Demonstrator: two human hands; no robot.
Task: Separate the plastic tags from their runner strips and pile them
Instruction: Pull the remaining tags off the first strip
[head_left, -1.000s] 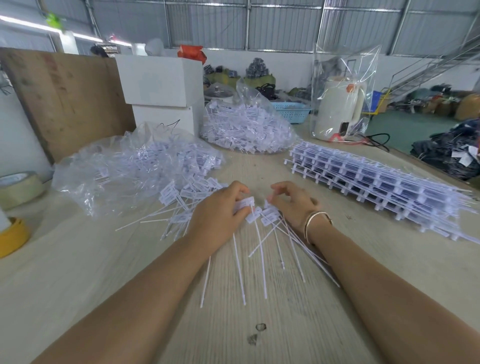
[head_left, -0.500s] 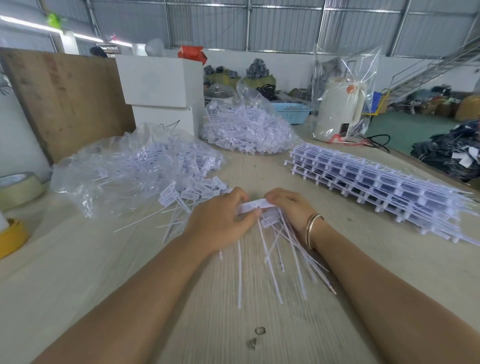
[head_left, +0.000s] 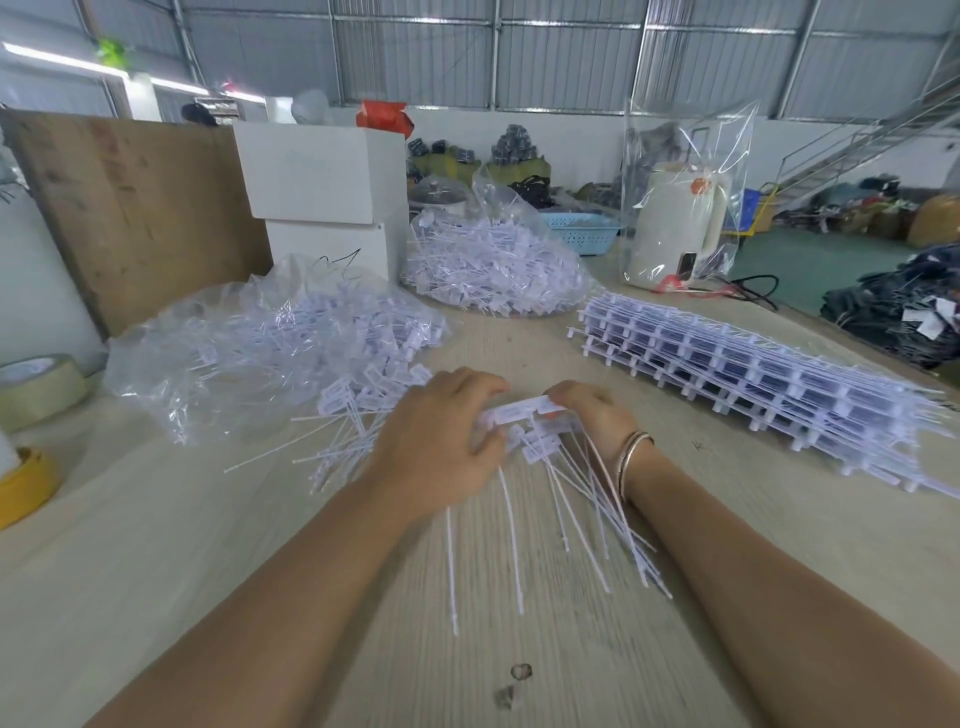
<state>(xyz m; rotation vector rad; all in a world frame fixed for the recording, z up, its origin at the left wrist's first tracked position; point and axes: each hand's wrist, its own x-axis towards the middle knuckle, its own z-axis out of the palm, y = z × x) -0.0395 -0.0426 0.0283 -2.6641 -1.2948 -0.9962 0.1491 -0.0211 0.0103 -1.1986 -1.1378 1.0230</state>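
My left hand (head_left: 441, 441) and my right hand (head_left: 592, 415) meet at the table's middle, both gripping a bunch of white plastic tags (head_left: 524, 415) by their flat heads. The tags' long thin tails (head_left: 571, 519) fan out toward me across the wood. A loose pile of separated tags (head_left: 358, 410) lies just left of my left hand, spilling from a clear plastic bag (head_left: 234, 353). A tall stack of runner strips (head_left: 753, 379) with tags still attached lies to the right.
A second bag of tags (head_left: 488, 270) sits behind, next to white boxes (head_left: 322, 192). A bagged kettle (head_left: 680, 228) stands at the back right. Tape rolls (head_left: 36, 384) lie at the left edge, before a wooden board (head_left: 130, 208).
My hands have drawn closer together, gathering the tag heads into one bunch. The tails have swung together and now fan out from under my right hand.
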